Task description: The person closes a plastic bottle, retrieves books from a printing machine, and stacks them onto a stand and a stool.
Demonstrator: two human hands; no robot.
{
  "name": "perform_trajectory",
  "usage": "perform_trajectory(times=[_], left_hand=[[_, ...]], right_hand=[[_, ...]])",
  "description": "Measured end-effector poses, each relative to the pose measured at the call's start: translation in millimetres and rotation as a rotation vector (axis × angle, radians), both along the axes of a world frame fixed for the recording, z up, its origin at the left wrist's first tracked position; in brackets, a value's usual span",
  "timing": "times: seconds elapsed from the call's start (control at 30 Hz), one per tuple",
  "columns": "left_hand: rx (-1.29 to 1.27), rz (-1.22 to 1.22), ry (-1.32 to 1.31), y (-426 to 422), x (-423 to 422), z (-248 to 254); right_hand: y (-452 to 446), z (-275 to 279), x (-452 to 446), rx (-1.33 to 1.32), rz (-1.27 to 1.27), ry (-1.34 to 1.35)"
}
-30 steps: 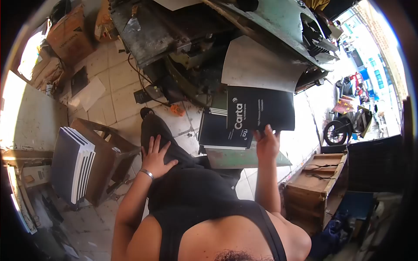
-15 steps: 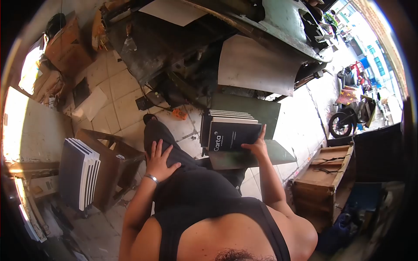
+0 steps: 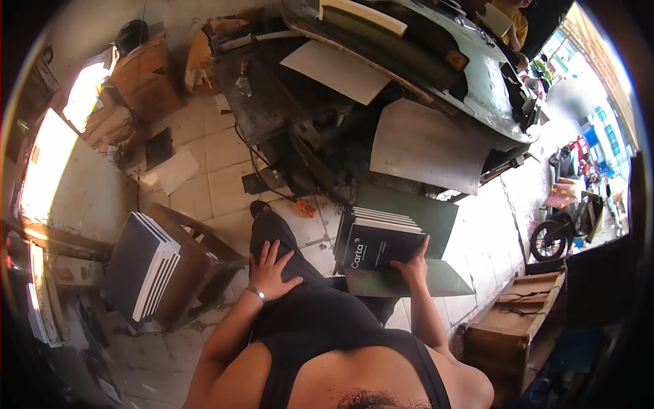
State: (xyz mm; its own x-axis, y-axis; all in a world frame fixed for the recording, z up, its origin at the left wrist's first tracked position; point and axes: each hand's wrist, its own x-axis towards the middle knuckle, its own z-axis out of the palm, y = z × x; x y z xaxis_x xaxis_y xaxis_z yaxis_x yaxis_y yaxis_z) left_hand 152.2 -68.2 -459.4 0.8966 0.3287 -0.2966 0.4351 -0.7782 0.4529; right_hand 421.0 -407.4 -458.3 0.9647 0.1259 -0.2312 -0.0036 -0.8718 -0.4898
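Note:
My left hand (image 3: 272, 273) lies with fingers spread on my dark-clothed thigh, holding nothing. At the right edge of a row of dark hardcover books (image 3: 381, 247), my right hand (image 3: 413, 270) grips the front one, its thumb on the cover and its other fingers along the edge. That cover bears the white word "Carta", and light page edges show behind it. The books stand on a green metal machine part (image 3: 409, 281), with a green panel (image 3: 436, 218) behind them. Another stack of dark books (image 3: 142, 267) with white page edges leans to my left.
A brown wooden crate (image 3: 204, 273) stands beside the left stack. Ahead is a large dark machine with a green top (image 3: 487, 82) and a grey sheet (image 3: 429, 146). A wooden box (image 3: 507, 320) sits at right. Another person (image 3: 516, 31) is at the far top right.
The view has shifted, so most things appear lower and farther right. Another person has come into view at the top right. Both my hands keep their places on thigh and books.

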Motion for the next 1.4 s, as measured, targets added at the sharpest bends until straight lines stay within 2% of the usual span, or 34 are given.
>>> perform_trajectory(times=[0.07, 0.17, 0.27, 0.3, 0.37, 0.43, 0.57, 0.7, 0.77, 0.8, 0.9, 0.93, 0.97, 1.03, 1.17, 1.23, 1.27, 1.33, 1.4], left_hand=[[0.012, 0.002, -0.001, 0.5, -0.6, -1.3], [0.000, 0.005, -0.009, 0.9, -4.4, -0.4], [-0.043, 0.017, -0.014, 5.9, -7.6, -2.9], [-0.062, 0.018, -0.012, 8.0, -8.3, -4.2], [-0.068, 0.016, 0.022, 11.8, -8.3, -1.5], [-0.063, 0.020, 0.052, 14.2, -8.2, -4.5], [-0.009, 0.026, 0.064, 17.0, -4.5, -11.3], [-0.025, 0.053, 0.096, 16.6, 0.8, -8.1], [-0.028, 0.055, 0.093, 16.6, 5.4, -10.1], [-0.029, 0.052, 0.099, 16.4, 8.6, -8.2], [-0.040, 0.033, 0.104, 20.4, 16.3, -7.4], [-0.049, 0.028, 0.111, 22.2, 18.5, -6.9], [-0.058, 0.023, 0.119, 22.8, 20.9, -6.4], [-0.077, 0.005, 0.148, 26.8, 27.9, 5.7], [-0.118, -0.023, 0.178, 50.4, 47.3, 5.9], [-0.114, 0.068, -0.152, 78.5, 76.7, 20.9], [-0.153, 0.106, -0.336, 97.7, 101.4, 42.5], [0.021, 0.165, -0.513, 136.1, 155.3, 101.9], [0.040, 0.234, -0.744, 185.3, 204.3, 136.8]], right_hand=[[3.8, 7.0, -1.1, -0.004, -0.008, 0.030], [3.2, 3.5, 1.0, 0.033, 0.041, -0.068], [10.5, 13.3, 16.2, 0.172, 0.007, -0.235], [8.9, 14.8, 29.6, 0.297, 0.026, -0.313], [3.5, 17.9, 69.2, 0.371, 0.017, -0.443], [-16.2, 14.4, 128.8, 0.355, -0.087, -0.489], [-60.1, 31.1, 252.4, 0.157, -0.207, -0.579], [-99.9, 37.0, 361.3, 0.124, -0.209, -0.639], [-111.5, 40.5, 398.1, 0.074, -0.207, -0.559], [-121.3, 29.5, 420.8, -0.035, -0.218, -0.544], [-115.5, 31.1, 430.9, 0.107, -0.252, -0.453], [-110.8, 31.7, 432.7, 0.229, -0.234, -0.490], [-116.2, 15.4, 456.5, 0.579, -0.284, -0.562], [-141.9, 7.4, 485.1, 0.671, -0.408, -0.783], [-151.4, 20.0, 465.0, 0.765, -0.653, -0.683], [-146.9, 25.9, 456.5, 0.814, -0.776, -0.649], [-137.6, 24.2, 453.4, 0.672, -0.744, -0.716], [-115.5, 19.6, 435.9, 0.371, -0.662, -0.840], [-86.9, 6.6, 426.7, 0.402, -0.405, -0.981]])
